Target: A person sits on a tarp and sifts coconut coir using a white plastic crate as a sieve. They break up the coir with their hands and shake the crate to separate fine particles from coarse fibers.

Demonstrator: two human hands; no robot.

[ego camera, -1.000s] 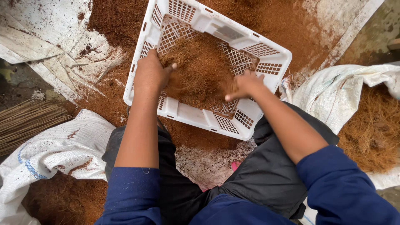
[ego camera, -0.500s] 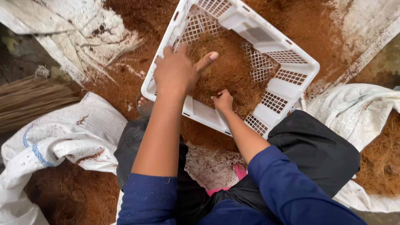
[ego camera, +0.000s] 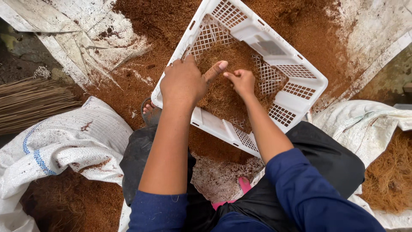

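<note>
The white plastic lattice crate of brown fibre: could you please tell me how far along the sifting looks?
Done: fine reddish-brown dust lies spread on the ground around the white plastic lattice crate. In hand: the left hand and right hand press into the coarse brown fibre inside it. Left: that fibre heap remains in the crate, and more loose fibre sits on the white woven sack at right.

Plastic crate, fibre and woven sacking

The white crate (ego camera: 274, 47) is smooth, hard lattice plastic, slightly glossy; the brown fibre (ego camera: 223, 92) in it is dry, coarse and matt. The white sack (ego camera: 64, 137) is woven, probably plastic cloth, dusty. The bundle of sticks (ego camera: 25, 103) looks thin, dry and rough. The blue sleeves (ego camera: 313, 197) are soft matt cloth.
</note>
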